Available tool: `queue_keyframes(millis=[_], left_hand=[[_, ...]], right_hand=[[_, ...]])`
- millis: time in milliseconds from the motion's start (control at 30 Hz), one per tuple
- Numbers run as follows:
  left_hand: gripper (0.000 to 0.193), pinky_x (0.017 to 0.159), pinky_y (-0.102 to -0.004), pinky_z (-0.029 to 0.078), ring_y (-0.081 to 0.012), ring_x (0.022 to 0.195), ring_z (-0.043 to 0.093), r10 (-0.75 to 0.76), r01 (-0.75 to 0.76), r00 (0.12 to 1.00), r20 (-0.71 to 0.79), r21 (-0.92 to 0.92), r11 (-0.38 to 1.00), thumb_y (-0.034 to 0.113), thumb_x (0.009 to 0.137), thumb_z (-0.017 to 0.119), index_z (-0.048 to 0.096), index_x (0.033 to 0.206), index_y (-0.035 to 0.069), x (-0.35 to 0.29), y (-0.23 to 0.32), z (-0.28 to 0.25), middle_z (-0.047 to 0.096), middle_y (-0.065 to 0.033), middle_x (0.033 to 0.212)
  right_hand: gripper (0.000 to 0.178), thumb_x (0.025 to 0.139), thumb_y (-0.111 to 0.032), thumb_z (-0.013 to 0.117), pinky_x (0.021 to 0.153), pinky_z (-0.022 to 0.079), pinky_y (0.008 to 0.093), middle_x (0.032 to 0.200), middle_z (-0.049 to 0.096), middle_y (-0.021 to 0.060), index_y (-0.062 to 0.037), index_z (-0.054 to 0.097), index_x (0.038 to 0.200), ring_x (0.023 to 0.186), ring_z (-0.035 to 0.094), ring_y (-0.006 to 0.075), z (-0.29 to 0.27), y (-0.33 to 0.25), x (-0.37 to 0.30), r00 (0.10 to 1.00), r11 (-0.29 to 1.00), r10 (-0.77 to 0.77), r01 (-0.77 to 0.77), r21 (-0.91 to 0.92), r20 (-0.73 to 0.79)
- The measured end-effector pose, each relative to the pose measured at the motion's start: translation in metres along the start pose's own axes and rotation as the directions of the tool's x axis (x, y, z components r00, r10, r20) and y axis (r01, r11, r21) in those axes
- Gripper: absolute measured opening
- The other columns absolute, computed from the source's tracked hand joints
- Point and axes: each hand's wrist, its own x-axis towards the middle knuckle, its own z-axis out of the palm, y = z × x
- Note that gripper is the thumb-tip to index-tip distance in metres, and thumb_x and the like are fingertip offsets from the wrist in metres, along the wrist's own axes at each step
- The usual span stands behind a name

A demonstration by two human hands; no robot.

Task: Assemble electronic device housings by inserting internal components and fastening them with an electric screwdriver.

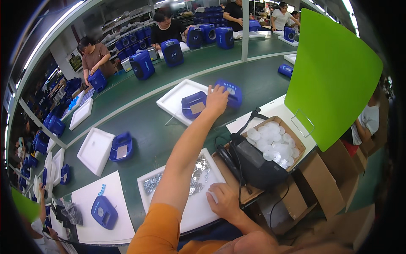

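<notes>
My left hand (217, 100) reaches far forward, its fingers closed on the edge of a blue plastic housing panel (232, 92) with a row of light buttons. Just left of that panel, a blue housing shell (193, 105) with a tan board inside lies on a white foam tray (177, 94). A thin pale cable trails from the shell. My right hand (224, 200) rests loosely at the right side of a white foam tray (203, 218), its fingers slightly curled and apart, with nothing visible in them. Small metal washers (198, 174) lie in that tray, partly hidden under my left forearm.
At right stand a box of clear plastic discs (270, 142), a black device (258, 163) with cables, and a green board (332, 80). Another blue panel (104, 212) lies on a white sheet at left. Co-workers handle blue housings (172, 53) across the green conveyor (148, 108).
</notes>
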Motion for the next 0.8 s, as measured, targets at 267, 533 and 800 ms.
queue_keyframes(millis=[267, 533, 800], left_hand=[[0.041, 0.132, -0.0744, 0.027, -0.0416, 0.136, 0.071, -0.358, 0.258, 0.900, 0.248, 0.359, 0.897, 0.028, 0.098, 0.079, 0.079, 0.134, 0.008, -0.046, -0.020, -0.025, 0.079, -0.0196, 0.136], [0.019, 0.133, -0.0712, 0.031, -0.0340, 0.113, 0.080, -0.302, 0.251, 0.946, 0.115, 0.327, 0.911, 0.018, 0.104, 0.069, 0.085, 0.111, 0.010, -0.105, -0.091, -0.012, 0.084, -0.0143, 0.108], [0.025, 0.113, -0.0535, 0.054, -0.0397, 0.113, 0.077, -0.388, 0.374, 0.921, 0.025, -0.328, 0.867, 0.026, 0.109, 0.071, 0.072, 0.113, 0.001, -0.163, -0.052, -0.165, 0.082, -0.0212, 0.112]], right_hand=[[0.017, 0.093, -0.013, 0.085, 0.083, 0.060, 0.0450, 0.106, 0.077, 0.0127, -0.0031, 0.075, 0.102, 0.093, 0.075, 0.0343, -0.007, 0.007, 0.005, 0.999, 1.000, -0.016, 0.017, -0.025, 0.043], [0.017, 0.095, -0.016, 0.083, 0.081, 0.059, 0.0461, 0.103, 0.075, 0.0123, -0.0044, 0.074, 0.103, 0.090, 0.074, 0.0357, -0.002, -0.001, 0.001, 0.991, 0.994, -0.071, 0.080, -0.074, 0.113], [0.017, 0.092, -0.002, 0.084, 0.089, 0.063, 0.0458, 0.114, 0.078, 0.0171, -0.0010, 0.077, 0.108, 0.098, 0.077, 0.0368, -0.011, -0.008, 0.009, 0.997, 0.993, -0.047, 0.053, 0.101, -0.066]])
